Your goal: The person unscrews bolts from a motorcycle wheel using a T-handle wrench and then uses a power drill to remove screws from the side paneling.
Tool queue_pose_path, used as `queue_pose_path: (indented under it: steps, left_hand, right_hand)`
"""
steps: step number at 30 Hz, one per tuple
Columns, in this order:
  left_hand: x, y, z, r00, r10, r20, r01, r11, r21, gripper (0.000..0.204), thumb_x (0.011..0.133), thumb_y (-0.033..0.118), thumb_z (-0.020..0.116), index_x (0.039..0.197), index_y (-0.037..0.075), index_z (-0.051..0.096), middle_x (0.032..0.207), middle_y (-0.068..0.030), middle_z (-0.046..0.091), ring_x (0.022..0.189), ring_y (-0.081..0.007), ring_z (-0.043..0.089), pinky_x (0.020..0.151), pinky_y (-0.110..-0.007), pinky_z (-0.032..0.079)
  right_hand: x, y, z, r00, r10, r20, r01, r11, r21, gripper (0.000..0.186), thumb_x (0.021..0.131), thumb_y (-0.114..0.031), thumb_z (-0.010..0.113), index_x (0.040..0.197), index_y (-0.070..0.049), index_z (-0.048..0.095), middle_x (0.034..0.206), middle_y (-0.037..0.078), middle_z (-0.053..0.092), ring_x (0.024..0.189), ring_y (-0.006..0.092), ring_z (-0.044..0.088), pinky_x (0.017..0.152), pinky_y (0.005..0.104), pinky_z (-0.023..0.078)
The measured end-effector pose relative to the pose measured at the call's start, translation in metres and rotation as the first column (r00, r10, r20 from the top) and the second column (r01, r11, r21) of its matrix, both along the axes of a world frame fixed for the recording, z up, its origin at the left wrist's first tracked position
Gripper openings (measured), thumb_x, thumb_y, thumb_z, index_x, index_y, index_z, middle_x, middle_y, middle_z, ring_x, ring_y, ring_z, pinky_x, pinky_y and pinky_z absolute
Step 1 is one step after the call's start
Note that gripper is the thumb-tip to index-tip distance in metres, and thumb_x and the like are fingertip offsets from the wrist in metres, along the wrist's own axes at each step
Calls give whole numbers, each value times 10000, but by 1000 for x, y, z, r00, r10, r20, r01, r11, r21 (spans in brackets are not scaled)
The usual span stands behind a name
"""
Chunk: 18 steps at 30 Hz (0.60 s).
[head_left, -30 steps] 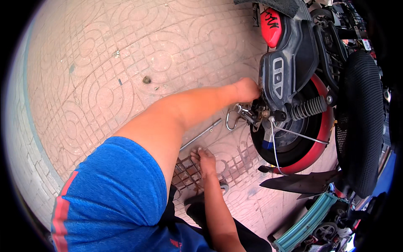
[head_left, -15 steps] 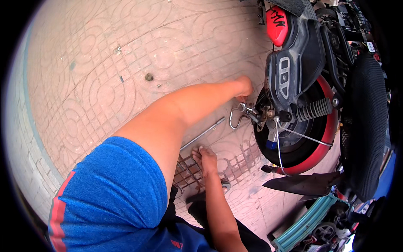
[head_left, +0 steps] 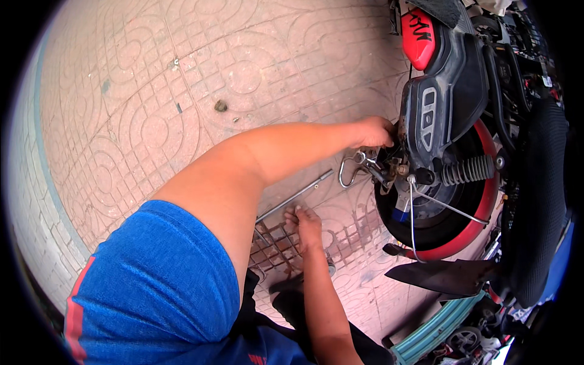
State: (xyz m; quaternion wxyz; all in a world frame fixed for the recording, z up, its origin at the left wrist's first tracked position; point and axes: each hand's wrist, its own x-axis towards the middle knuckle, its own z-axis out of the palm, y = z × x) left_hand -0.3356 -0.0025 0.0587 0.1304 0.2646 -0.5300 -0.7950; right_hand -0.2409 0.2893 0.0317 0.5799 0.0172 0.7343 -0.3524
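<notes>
Stretched out across the paving, my left hand (head_left: 376, 131) reaches the rear wheel (head_left: 389, 204) of a black and red scooter (head_left: 447, 103). Its fingers are bent down beside the dark bodywork, and what they grip is hidden. Just below that hand, a curved chrome metal piece (head_left: 342, 173) sticks out by the wheel hub. Lower down, my right hand (head_left: 308, 226) hovers over a rusty metal grate (head_left: 267, 246), its fingers curled together; anything in them is too small to make out. A long metal rod (head_left: 298, 196) lies on the ground between my arms.
A coil spring shock absorber (head_left: 468, 171) and thin metal stays (head_left: 450, 208) flank the wheel. A dark mudguard flap (head_left: 435, 272) juts out below it. Teal slats (head_left: 435, 331) stand at the lower right. A small stone (head_left: 220, 106) lies on the patterned paving.
My left hand has shifted right, from above the curved chrome piece to closer against the scooter's bodywork. My right hand stays near the grate, its fingers still curled. The view has shifted slightly.
</notes>
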Motion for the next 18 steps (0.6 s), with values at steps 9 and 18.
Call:
queue_pose_path:
  steps: [9,18]
  left_hand:
    - [-35,12,-39,881,-114,459,64,990,124,377,834,120,771,1161,-52,698,880,-148,727,853,-255,726,661,-431,579]
    - [3,22,3,911,351,217,9,508,-861,729,728,245,885,1350,14,581,1453,-157,563,1362,-311,531,944,-466,525]
  right_hand:
    - [-12,-11,-1,1000,-24,-6,24,999,26,257,1067,-184,578,1221,14,631,1112,119,733,969,208,725,808,308,599]
    - [-16,-17,-9,1000,-30,2,29,999,25,295,1065,-190,573,1273,14,618,1103,106,720,988,197,716,821,298,595]
